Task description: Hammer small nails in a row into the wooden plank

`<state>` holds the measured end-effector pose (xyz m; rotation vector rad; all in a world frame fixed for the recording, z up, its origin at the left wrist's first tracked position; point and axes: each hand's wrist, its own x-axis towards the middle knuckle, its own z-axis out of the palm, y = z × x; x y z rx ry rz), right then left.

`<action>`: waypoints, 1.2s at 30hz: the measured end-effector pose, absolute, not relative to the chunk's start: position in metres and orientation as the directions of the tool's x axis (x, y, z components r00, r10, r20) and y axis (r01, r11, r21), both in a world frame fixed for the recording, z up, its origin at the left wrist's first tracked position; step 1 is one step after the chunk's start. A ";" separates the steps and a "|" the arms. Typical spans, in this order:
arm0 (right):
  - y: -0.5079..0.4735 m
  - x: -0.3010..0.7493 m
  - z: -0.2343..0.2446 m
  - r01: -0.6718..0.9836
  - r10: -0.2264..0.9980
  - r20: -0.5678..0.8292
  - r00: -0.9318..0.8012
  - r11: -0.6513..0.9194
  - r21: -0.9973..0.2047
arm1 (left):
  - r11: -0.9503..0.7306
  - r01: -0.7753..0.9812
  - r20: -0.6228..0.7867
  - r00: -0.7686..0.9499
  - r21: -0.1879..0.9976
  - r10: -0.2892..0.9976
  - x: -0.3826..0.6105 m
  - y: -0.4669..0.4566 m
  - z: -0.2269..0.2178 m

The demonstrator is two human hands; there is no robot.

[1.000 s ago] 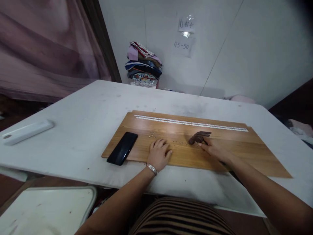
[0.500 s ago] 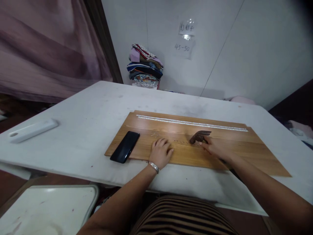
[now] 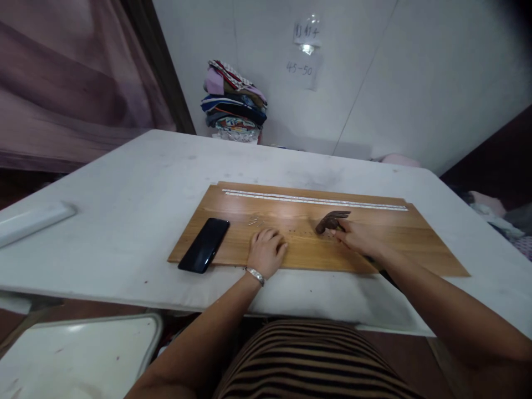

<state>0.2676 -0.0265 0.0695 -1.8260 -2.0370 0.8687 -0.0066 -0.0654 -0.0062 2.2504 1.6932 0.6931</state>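
Lap: a brown and black striped garment (image 3: 307, 360) fills the bottom edge.
Lower left: a white tray-like surface (image 3: 78, 354) sits below the table's near edge.
Left hand (image 3: 266, 252): lies palm down on the near part of the wooden board (image 3: 415, 244), fingers loosely curled and holding nothing. A silver bracelet (image 3: 255, 275) circles the wrist.
Right hand (image 3: 356, 239): rests on the board right of the left hand, fingers closed about the handle of a dark brown hammer (image 3: 330, 220), close up to its head.
Hammer: its head lies on the board just beyond the right fingertips, near the board's middle. The hand hides most of the handle.
Phone (image 3: 204, 244): black, screen dark, lying on the board's left end with its near corner over the edge.
Nails (image 3: 253, 221): a few small thin ones lie loose on the board just beyond the left hand.
Strip (image 3: 311, 199): 1 long pale strip runs along the board's far edge.
Table (image 3: 124, 194): white, and it bears the board.
Far left: a long white object (image 3: 29, 219) lies on the table, well apart from the board.
Beyond the table: a pile of folded cloths (image 3: 233, 105) stands against the white wall. Paper notes (image 3: 301, 69) are stuck above it, and 1 reads 45-50.
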 end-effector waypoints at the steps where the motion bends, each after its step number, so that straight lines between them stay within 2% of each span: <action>1: -0.026 0.268 0.068 0.812 0.966 -0.200 -0.167 0.020 -0.584 | -0.303 0.835 0.231 0.217 0.459 0.948 -0.007 -0.065 -0.007; 6: -0.028 0.268 0.072 0.789 0.960 -0.195 -0.203 0.042 -0.613 | -0.305 0.833 0.228 0.220 0.461 0.948 -0.007 -0.063 -0.009; 11: -0.030 0.265 0.080 0.804 0.963 -0.222 -0.149 -0.013 -0.594 | -0.312 0.834 0.240 0.222 0.456 0.945 -0.008 -0.062 -0.010; 22: -0.029 0.265 0.073 0.819 0.959 -0.214 -0.187 0.032 -0.573 | -0.305 0.837 0.227 0.223 0.454 0.948 -0.008 -0.063 -0.009; 25: -0.030 0.267 0.072 0.829 0.971 -0.195 -0.140 0.008 -0.559 | -0.298 0.839 0.213 0.222 0.456 0.951 -0.007 -0.064 -0.007; 32: -0.032 0.269 0.067 0.773 0.959 -0.151 -0.238 0.093 -0.628 | -0.282 0.836 0.202 0.209 0.470 0.957 -0.005 -0.067 -0.005; 36: -0.030 0.268 0.067 0.790 0.961 -0.167 -0.220 0.075 -0.608 | -0.285 0.837 0.201 0.213 0.468 0.956 -0.005 -0.067 -0.005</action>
